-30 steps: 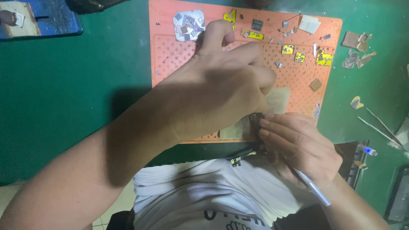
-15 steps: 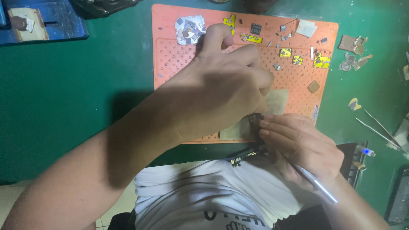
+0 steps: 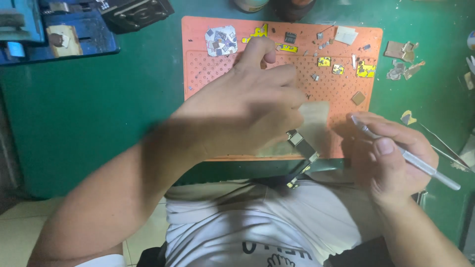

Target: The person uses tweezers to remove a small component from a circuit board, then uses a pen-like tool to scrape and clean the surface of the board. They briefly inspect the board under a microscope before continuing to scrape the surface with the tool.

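My left hand (image 3: 247, 106) lies over the orange perforated work mat (image 3: 217, 74), its fingers curled down onto a pale thin sheet (image 3: 314, 121) and a small dark circuit part (image 3: 302, 146) at the mat's near edge. What the fingers grip is partly hidden. My right hand (image 3: 391, 155) sits to the right of that part, apart from it, and holds a slim metal tool (image 3: 415, 160) like a pen, with its tip pointing up and left over the mat.
Small yellow and grey board pieces (image 3: 341, 66) and chips lie along the mat's far edge, with a pad of chips (image 3: 221, 40) at far left. A blue tool tray (image 3: 59, 34) sits far left. Metal scraps (image 3: 403, 54) and tweezers (image 3: 445, 148) lie on the green table at right.
My right hand has pulled away to the right from the small circuit part, the tool still in it. The left hand stays over the mat.
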